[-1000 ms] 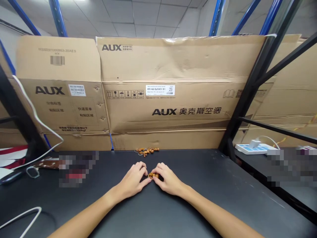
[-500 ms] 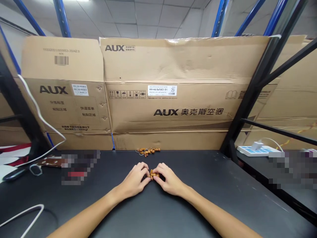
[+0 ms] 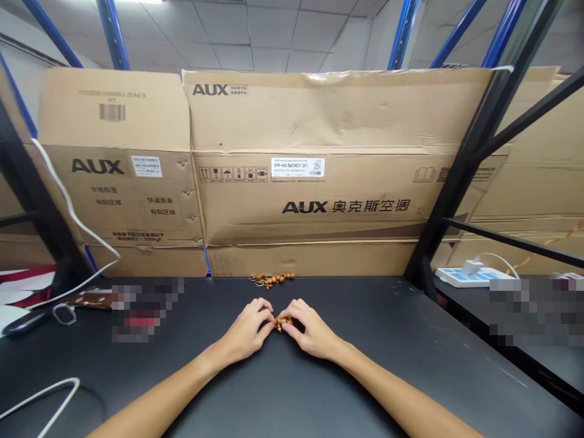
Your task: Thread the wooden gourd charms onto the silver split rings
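Observation:
Low over the middle of the black table, a small brown beaded charm [image 3: 280, 325], seemingly wood, is held between my two hands. My left hand [image 3: 249, 328] has its thumb and fingers pinched together at the charm's left end. On the other side, my right hand [image 3: 310, 330] grips the right end between thumb and fingertips. The fingers cover much of the charm, so its full shape is hidden. Beyond my hands, by the cardboard, lies a cluster of similar brown beaded charms [image 3: 272, 279] with metal rings.
Tall cardboard panels [image 3: 347, 134] wall off the table's back. A white power strip [image 3: 474, 278] sits at right behind the black rack post [image 3: 449, 201]. At left are glasses [image 3: 64, 314], a brown patterned item [image 3: 93, 300] and a white cable [image 3: 68, 389].
My left thumb and fingers have drawn closer together at the charm's left end, and less of that end shows. My right hand keeps its grip almost unmoved.

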{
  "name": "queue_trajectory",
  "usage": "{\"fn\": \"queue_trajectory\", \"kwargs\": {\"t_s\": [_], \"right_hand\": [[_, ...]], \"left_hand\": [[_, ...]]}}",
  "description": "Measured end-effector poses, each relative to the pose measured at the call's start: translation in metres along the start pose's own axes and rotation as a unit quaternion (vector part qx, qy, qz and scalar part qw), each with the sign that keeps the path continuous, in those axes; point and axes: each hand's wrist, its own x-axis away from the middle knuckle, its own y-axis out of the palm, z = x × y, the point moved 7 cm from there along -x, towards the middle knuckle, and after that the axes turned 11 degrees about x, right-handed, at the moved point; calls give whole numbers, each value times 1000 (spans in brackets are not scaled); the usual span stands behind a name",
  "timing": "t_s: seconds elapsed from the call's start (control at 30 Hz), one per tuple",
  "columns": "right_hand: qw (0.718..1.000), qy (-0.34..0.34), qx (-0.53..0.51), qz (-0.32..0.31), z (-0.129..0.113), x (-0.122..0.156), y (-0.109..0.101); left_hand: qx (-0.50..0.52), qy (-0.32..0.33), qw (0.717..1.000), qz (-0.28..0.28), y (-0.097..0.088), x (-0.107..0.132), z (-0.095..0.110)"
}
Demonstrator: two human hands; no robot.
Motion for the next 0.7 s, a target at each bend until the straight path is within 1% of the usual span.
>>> {"fn": "queue_trajectory", "kwargs": {"t_s": [0.03, 0.17, 0.23, 0.37, 0.4, 0.47, 0.57, 0.6, 0.7], "right_hand": [[1000, 11, 5, 3, 2, 0, 0], [994, 89, 42, 38, 19, 0, 0], [995, 88, 40, 38, 19, 0, 0], [1000, 17, 11, 4, 4, 0, 2], [1000, 10, 11, -2, 2, 0, 2], [999, 30, 25, 2, 6, -1, 1], [993, 101, 58, 23, 20, 0, 1], [991, 115, 65, 28, 24, 1, 1], [988, 120, 78, 52, 26, 1, -1]], "left_hand": [[-1, 5, 1000, -1, 0, 0, 0], [-3, 11, 1000, -4, 1, 0, 0], [-4, 8, 1000, -2, 0, 0, 0], [0, 6, 1000, 0, 0, 1, 2], [1, 8, 1000, -2, 0, 0, 3], [4, 14, 1000, -4, 0, 0, 3], [8, 21, 1000, 0, -2, -1, 3], [7, 23, 1000, 1, -2, -1, 3], [-11, 20, 1000, 16, -4, -1, 4]]}}
